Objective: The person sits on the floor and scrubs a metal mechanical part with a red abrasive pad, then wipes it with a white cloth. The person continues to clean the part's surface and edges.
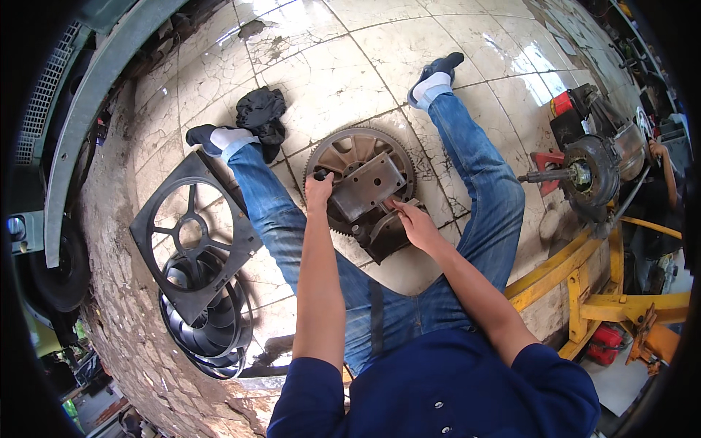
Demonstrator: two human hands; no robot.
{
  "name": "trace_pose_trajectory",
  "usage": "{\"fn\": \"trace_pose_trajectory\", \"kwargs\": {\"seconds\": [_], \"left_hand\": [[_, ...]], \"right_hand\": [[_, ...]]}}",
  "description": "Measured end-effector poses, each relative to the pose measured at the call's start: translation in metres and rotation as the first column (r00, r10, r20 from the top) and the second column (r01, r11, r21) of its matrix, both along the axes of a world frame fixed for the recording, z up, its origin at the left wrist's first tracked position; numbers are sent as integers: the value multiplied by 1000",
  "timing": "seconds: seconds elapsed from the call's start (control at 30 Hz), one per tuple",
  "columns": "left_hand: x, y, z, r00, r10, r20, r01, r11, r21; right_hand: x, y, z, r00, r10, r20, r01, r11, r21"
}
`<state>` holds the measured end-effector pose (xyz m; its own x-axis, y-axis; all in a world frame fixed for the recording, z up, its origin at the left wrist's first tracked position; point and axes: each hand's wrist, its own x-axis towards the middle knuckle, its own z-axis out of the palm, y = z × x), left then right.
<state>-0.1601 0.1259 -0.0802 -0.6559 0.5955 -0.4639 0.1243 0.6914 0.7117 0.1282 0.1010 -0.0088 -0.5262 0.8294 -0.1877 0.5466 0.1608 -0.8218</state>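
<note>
A large flywheel (pixel 359 137) with a toothed rim lies on the tiles between my outstretched legs. On top of it sits a grey metal block (pixel 369 186) with a flat, drilled face, tilted to one side. A darker bracket-like part (pixel 385 237) adjoins its near side. At the block's left edge my left hand (pixel 319 191) is closed, with a small dark piece at its fingertips that I cannot make out. My right hand (pixel 413 221) has its fingers stretched out, their tips touching the block's near right edge; the thumb is partly hidden.
Left of my leg lie a square black fan shroud (pixel 191 232) and a black fan (pixel 212 321). A dark cloth (pixel 261 109) lies beside my left foot. To the right stand a machine with a shaft (pixel 591 171) and a yellow frame (pixel 577 285). Another person's arm (pixel 666 171) shows at far right.
</note>
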Motion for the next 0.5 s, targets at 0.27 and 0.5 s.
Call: {"fn": "trace_pose_trajectory", "kwargs": {"seconds": [0.27, 0.5], "left_hand": [[12, -22, 22, 998, 28, 60, -40, 977, 209], [55, -74, 64, 970, -127, -208, 171, 963, 208]], "right_hand": [[-6, -1, 4, 984, -40, -171, 81, 968, 236], [-22, -15, 21, 981, 146, 129, -195, 741, 642]]}}
